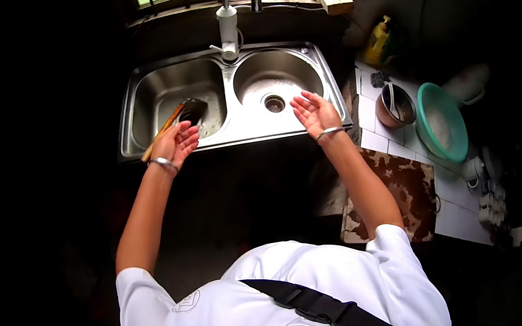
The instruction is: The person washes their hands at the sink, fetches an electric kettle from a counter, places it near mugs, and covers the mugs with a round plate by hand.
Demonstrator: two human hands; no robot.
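My left hand [177, 142] is over the front rim of the double steel sink [231, 102], palm turned up and inward, with nothing in it. Just behind it, a long wooden-handled tool with a dark head [194, 109] leans in the left basin; the hand partly covers its handle, and I cannot make out its kind. My right hand [316, 113] hovers at the front edge of the round right basin [277, 76], palm up, fingers stretched and holding nothing. A drain [274, 103] shows in that basin. Each wrist wears a metal bangle.
A white faucet [228, 30] with a curved spout rises behind the sink, below a barred window. On the tiled counter to the right are a yellow pump bottle [378, 39], a brown pot [396, 106], a green basin [432, 124] and a worn brown-and-white board [410, 190].
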